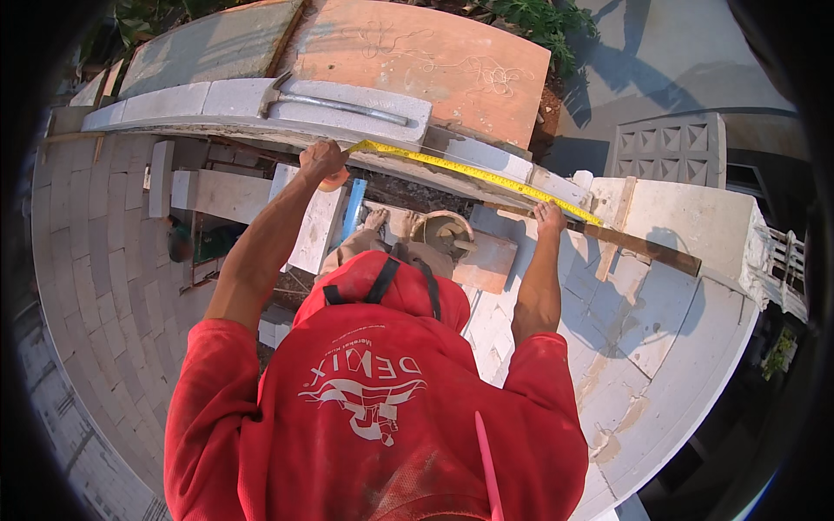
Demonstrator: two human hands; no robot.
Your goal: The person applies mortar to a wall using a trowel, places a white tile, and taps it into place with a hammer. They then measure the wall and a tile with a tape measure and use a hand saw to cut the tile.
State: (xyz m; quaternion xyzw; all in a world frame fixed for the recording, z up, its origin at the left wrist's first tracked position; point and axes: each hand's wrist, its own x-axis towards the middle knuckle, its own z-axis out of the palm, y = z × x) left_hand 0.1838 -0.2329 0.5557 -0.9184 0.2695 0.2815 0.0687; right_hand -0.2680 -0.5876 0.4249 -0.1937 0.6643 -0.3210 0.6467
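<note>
A yellow measuring tape (473,174) is stretched along the top of a curved wall of white blocks (486,156). My left hand (321,161) is closed on the tape's roundish case at the left end. My right hand (549,217) holds the tape's other end down on the blocks, next to a brown wooden strip (643,246). Both arms reach out from my red shirt (373,408). My bare feet (378,219) show below, between the arms.
A hammer (334,104) lies on the white blocks beyond my left hand. A bucket of mortar (443,233) and a blue level (352,208) are near my feet. A patterned grey block (669,148) stands at right, and block walls curve on both sides.
</note>
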